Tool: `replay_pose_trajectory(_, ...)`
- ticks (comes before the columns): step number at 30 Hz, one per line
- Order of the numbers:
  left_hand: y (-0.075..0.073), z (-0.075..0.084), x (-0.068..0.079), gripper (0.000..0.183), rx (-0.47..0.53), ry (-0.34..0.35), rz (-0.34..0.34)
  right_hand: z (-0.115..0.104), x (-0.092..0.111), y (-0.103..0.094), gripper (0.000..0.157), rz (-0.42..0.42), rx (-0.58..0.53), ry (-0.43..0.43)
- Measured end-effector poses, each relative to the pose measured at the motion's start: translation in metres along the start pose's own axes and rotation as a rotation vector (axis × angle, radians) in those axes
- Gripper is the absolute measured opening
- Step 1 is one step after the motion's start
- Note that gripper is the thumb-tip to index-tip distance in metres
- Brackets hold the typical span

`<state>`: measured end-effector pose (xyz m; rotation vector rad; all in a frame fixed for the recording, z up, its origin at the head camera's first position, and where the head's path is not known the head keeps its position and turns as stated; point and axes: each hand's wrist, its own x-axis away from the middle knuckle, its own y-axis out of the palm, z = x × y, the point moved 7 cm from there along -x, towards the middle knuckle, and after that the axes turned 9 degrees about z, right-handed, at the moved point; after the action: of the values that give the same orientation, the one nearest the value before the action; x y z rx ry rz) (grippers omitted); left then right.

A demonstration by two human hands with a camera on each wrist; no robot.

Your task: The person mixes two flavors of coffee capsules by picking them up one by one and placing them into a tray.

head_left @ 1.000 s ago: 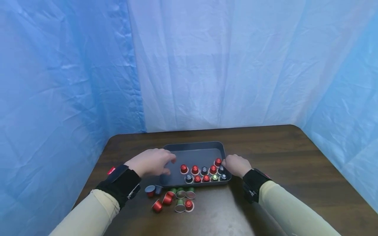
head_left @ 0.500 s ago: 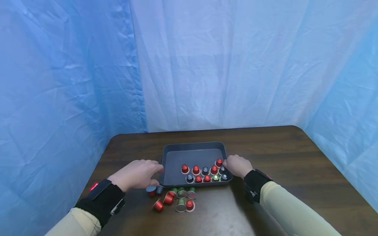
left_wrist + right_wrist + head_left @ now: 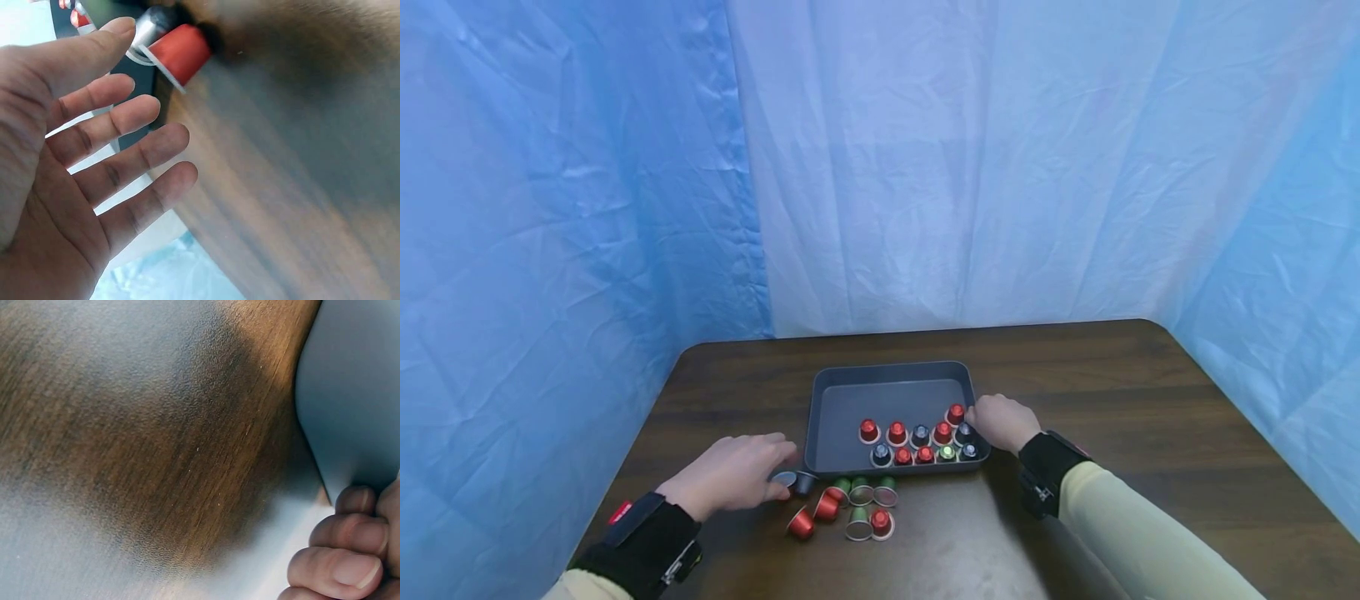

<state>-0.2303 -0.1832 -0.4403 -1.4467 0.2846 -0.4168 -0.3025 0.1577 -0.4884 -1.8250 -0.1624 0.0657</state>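
Fingers spread, my left hand [image 3: 733, 473] hovers beside a red coffee capsule [image 3: 183, 55] that stands lid up on the table, left of the tray's near corner. In the left wrist view its palm and fingers hold nothing, and the thumb tip is nearest the capsule. A dark blue capsule [image 3: 804, 483] is right beside the red one. My right hand [image 3: 1002, 422] grips the right rim of a dark grey baking tray [image 3: 887, 385], its fingers curled against the outer wall in the right wrist view. The thumb is mostly hidden there. Red, dark and green capsules [image 3: 897, 432] stand in rows inside.
Several loose capsules lie on the wooden table [image 3: 970, 542] in front of the tray, among them red ones [image 3: 801, 523] on their sides and green ones [image 3: 859, 525]. Blue-white sheeting [image 3: 880, 167] hangs behind the table and along both sides.
My left hand has moved from over the tray's left side, empty, back and down to the left, to the red capsule on the table. The right hand stays on the tray's rim.
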Motion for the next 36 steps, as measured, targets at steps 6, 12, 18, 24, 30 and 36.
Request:
replay_pose_trajectory(6,0.009,-0.004,0.004,0.031,0.02,-0.039,0.0,0.0,0.0,0.0,0.029,0.001,-0.006,0.007)
replay_pose_trajectory(12,0.016,-0.009,0.005,0.026,0.041,-0.052,0.001,0.0,0.001,0.0,0.029,0.001,-0.013,0.014)
replay_pose_trajectory(18,0.025,-0.011,0.003,0.022,0.052,-0.054,-0.012,0.0,0.002,-0.001,0.029,0.0,-0.019,0.017)
replay_pose_trajectory(24,0.03,-0.012,0.0,0.019,0.114,-0.072,-0.034,0.0,0.002,-0.002,0.03,-0.011,-0.028,0.036)
replay_pose_trajectory(30,0.03,-0.012,0.0,0.017,0.167,-0.083,-0.042,0.001,0.001,-0.001,0.03,-0.019,-0.021,0.049)
replay_pose_trajectory(36,0.032,-0.013,0.001,0.012,0.164,-0.057,-0.048,0.0,0.001,-0.001,0.03,-0.013,-0.017,0.032)
